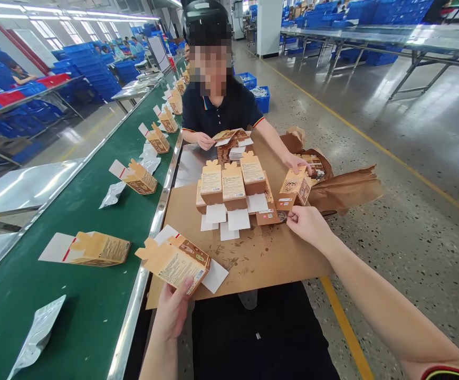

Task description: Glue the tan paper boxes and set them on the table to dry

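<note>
My left hand (pixel 174 309) is closed on a tan and brown carton (pixel 184 258). This carton is tilted, with flaps standing out at both ends. Out to the right, my right hand (pixel 307 222) has its fingers pinched together below another carton (pixel 293 190), which a co-worker's hand (pixel 298 162) holds. I cannot make out whether my right fingers grip that carton or something small beside it. A small round shiny object (pixel 281 216) lies by my fingertips. Several cartons (pixel 234 184) stand grouped on the cardboard sheet (pixel 261 258), white flaps toward me.
On my left runs a green conveyor belt (pixel 95 311) with a metal edge, carrying open cartons (pixel 103 248) and silver pouches (pixel 37 335). Across from me sits a co-worker (pixel 221 105), with flat cartons in front. Brown wrapping paper (pixel 344 190) juts out at the right.
</note>
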Demonstrator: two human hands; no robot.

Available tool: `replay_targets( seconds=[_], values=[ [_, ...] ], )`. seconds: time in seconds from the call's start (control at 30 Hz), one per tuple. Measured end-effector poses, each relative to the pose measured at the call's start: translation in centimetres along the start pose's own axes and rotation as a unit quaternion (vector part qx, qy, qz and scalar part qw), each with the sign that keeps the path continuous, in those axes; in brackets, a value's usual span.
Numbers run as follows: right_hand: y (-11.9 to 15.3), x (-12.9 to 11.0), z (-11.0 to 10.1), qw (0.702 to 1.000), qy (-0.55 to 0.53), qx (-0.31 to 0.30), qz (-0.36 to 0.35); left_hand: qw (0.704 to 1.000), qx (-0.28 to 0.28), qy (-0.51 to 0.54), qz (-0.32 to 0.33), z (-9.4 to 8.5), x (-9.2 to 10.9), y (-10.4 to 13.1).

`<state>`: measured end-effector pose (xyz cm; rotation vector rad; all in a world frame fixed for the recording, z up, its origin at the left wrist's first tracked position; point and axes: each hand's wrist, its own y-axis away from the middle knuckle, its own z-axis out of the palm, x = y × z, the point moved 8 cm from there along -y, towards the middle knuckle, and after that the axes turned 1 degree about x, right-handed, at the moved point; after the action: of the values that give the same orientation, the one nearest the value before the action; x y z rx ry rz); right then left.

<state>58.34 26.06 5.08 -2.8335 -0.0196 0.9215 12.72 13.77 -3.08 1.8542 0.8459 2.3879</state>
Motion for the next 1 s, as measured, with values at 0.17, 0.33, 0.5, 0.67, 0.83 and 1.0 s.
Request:
replay_targets(
  seconds=[0.17, 0.33, 0.5, 0.67, 0.83, 1.0],
  values=[
    [-0.1, -0.4, -0.4, 1.0, -0.004, 0.0, 0.0, 1.0, 0.002, 0.0, 0.027, 0.4, 0.0, 0.3],
    [2.5, 0.3, -2.7, 0.996, -0.06, 0.062, 0.03, 0.999, -0.007, -0.005, 0.045, 1.9, 0.3, 0.3],
    [8.7, -1.2, -0.7, 0.98, -0.168, 0.102, 0.038, 0.997, 0.0, -0.031, 0.072, 3.8, 0.6, 0.0],
    [13.9, -8.2, 8.0, 0.964, -0.259, 0.017, -0.052, 0.994, -0.007, -0.071, 0.085, 4.4, 0.2, -0.8],
    [14.4, -13.1, 13.5, 0.966, -0.217, -0.032, -0.137, 0.991, -0.015, -0.085, 0.098, 4.0, -0.1, -1.1],
    [13.5, -12.8, 13.8, 0.968, -0.199, -0.041, -0.144, 0.992, -0.017, -0.075, 0.103, 4.8, 0.2, 0.0]
  ],
)
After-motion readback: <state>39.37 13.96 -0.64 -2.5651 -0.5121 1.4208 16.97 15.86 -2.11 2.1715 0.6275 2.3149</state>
